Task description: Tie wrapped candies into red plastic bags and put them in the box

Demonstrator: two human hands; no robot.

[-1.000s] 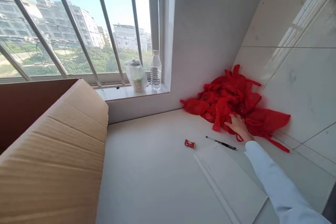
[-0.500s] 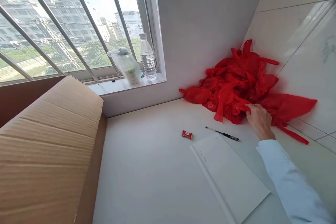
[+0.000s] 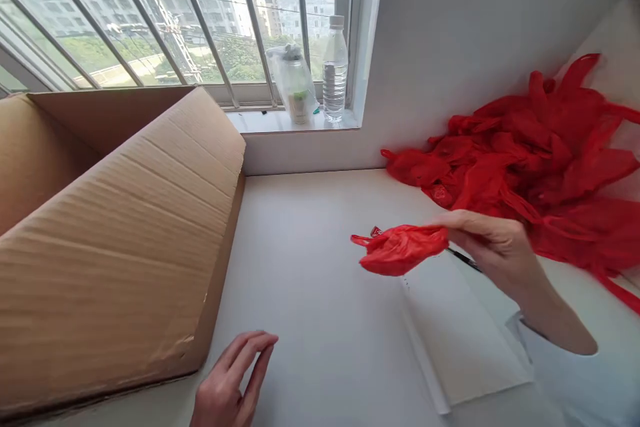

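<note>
Pinched between the thumb and fingers of my right hand (image 3: pixel 493 247) is a crumpled red plastic bag (image 3: pixel 403 250), held above the table. It partly covers a small red wrapped packet (image 3: pixel 376 231) and a black pen (image 3: pixel 465 259). My left hand (image 3: pixel 235 377) is over the near part of the table, right of the cardboard box (image 3: pixel 135 247); its thumb and fingertips come together with nothing visible in them. A large heap of red bags (image 3: pixel 520 160) lies against the wall, beyond my right hand.
On the white table (image 3: pixel 310 227), a white notebook (image 3: pixel 465 340) lies below the right hand. A water bottle (image 3: pixel 335 73) and a bagged cup (image 3: pixel 299 97) stand on the sill of the barred window. The open box takes up the left side.
My right hand has come away from the heap toward the left, bringing one red bag with it. My left hand has entered at the bottom. The view has turned left.
</note>
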